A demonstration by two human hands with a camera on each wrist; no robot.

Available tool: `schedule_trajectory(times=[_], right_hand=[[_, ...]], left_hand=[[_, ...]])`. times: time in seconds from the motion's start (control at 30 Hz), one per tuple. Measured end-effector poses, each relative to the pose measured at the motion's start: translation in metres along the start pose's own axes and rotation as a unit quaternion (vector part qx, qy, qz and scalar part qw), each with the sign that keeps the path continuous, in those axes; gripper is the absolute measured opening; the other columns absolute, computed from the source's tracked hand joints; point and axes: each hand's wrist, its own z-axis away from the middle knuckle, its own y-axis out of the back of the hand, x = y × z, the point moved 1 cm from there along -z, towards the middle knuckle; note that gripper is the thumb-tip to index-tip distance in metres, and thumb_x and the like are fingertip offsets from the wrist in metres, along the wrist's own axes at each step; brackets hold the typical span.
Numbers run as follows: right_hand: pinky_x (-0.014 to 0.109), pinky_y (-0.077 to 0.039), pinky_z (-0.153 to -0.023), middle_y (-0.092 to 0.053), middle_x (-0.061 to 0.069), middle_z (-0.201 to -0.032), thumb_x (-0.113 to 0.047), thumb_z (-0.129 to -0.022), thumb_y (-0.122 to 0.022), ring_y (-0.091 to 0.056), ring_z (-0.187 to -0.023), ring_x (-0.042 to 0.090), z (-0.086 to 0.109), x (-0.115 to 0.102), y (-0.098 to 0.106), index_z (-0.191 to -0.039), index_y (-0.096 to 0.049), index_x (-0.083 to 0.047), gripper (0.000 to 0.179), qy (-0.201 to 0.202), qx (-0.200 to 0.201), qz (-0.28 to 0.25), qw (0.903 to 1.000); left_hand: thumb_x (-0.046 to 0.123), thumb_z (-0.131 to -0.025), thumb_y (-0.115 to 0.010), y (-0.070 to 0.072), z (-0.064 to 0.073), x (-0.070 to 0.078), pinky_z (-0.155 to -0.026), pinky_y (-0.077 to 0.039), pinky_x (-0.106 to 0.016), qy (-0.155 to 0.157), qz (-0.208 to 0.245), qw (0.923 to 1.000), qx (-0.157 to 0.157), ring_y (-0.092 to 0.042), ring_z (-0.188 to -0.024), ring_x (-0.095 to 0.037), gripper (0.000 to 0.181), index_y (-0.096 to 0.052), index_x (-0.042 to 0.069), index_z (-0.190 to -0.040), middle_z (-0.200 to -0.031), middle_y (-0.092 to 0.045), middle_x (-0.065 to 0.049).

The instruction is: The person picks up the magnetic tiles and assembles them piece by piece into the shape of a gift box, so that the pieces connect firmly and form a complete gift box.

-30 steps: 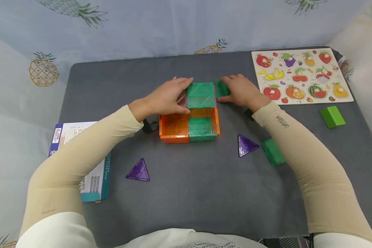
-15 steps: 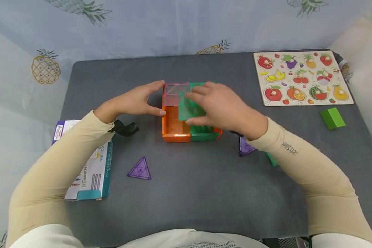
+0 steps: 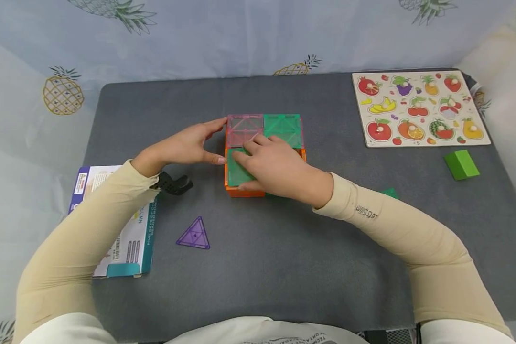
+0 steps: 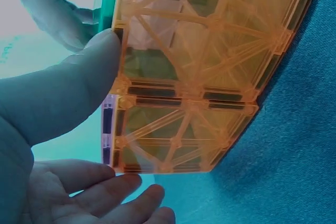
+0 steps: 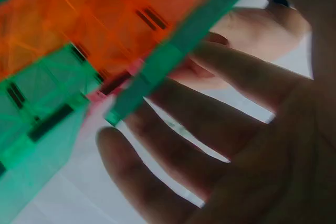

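A low box of see-through magnetic tiles stands mid-table, its orange wall (image 3: 245, 193) facing me. On its back half lie a pink square tile (image 3: 243, 132) and a green square tile (image 3: 283, 130). My right hand (image 3: 279, 167) pinches another green magnetic tile (image 3: 237, 171) over the front left of the top, thumb along its near edge and fingers along its far edge. My left hand (image 3: 182, 145) spreads along the box's left side. In the left wrist view, its thumb (image 4: 94, 77) touches the orange tiles (image 4: 194, 66), with fingers at the lower corner.
A purple triangle tile (image 3: 194, 234) lies front left, beside a cardboard box (image 3: 131, 248) partly under the left sleeve. A fruit puzzle board (image 3: 400, 114) and a green block (image 3: 461, 165) are at right. A green piece (image 3: 390, 192) peeks out behind the right sleeve.
My right hand has carried the green tile from the box's right side across to its front left. My left hand has shifted left, off the pink tile to the box's left side.
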Motion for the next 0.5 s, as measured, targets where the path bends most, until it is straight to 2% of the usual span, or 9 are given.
schedule_trajectory(times=[0.13, 0.23, 0.3, 0.4, 0.5], right_hand=[[0.042, -0.05, -0.087, -0.062, 0.008, -0.112, -0.059, -0.08, -0.067, -0.056, -0.104, 0.028, 0.001, -0.003, -0.004, -0.13, -0.057, -0.013, 0.069, -0.001, 0.002, 0.002, 1.0], [0.044, -0.048, -0.093, -0.058, 0.007, -0.123, -0.06, -0.08, -0.066, -0.052, -0.114, 0.028, 0.005, -0.001, -0.002, -0.135, -0.053, -0.016, 0.072, -0.012, 0.001, -0.013, 0.9998], [0.047, -0.045, -0.097, -0.056, 0.008, -0.129, -0.059, -0.081, -0.066, -0.05, -0.12, 0.03, 0.014, 0.005, 0.004, -0.136, -0.052, -0.017, 0.07, -0.026, 0.015, -0.024, 0.9992], [0.051, -0.043, -0.098, -0.055, 0.011, -0.132, -0.049, -0.086, -0.067, -0.048, -0.123, 0.033, 0.043, 0.022, 0.016, -0.135, -0.054, -0.014, 0.061, -0.068, 0.054, -0.044, 0.9953], [0.054, -0.042, -0.097, -0.056, 0.018, -0.131, -0.04, -0.088, -0.068, -0.05, -0.12, 0.038, 0.09, 0.049, 0.025, -0.132, -0.057, -0.009, 0.055, -0.14, 0.047, -0.055, 0.9875]], left_hand=[[0.027, -0.085, -0.074, -0.001, 0.0, 0.0, -0.115, -0.027, -0.051, -0.003, -0.002, 1.0, 0.008, -0.023, -0.146, -0.032, 0.099, -0.007, 0.008, -0.155, -0.16, -0.018, -0.013], [0.027, -0.085, -0.074, -0.002, 0.0, -0.001, -0.114, -0.027, -0.051, -0.006, -0.004, 0.9999, 0.011, -0.024, -0.145, -0.033, 0.099, -0.007, 0.008, -0.155, -0.16, -0.018, -0.013], [0.029, -0.085, -0.074, -0.003, 0.0, -0.003, -0.114, -0.027, -0.051, -0.002, -0.003, 0.9999, 0.011, -0.025, -0.145, -0.033, 0.1, -0.006, 0.01, -0.155, -0.16, -0.018, -0.014], [0.034, -0.084, -0.074, -0.007, 0.002, -0.003, -0.115, -0.026, -0.05, 0.012, 0.015, 0.9998, 0.003, -0.023, -0.146, -0.032, 0.104, -0.001, 0.014, -0.156, -0.161, -0.013, -0.01], [0.037, -0.083, -0.074, -0.015, 0.008, -0.001, -0.115, -0.025, -0.05, 0.03, 0.06, 0.9976, -0.019, -0.018, -0.147, -0.031, 0.111, 0.009, 0.016, -0.154, -0.163, -0.002, -0.006]])
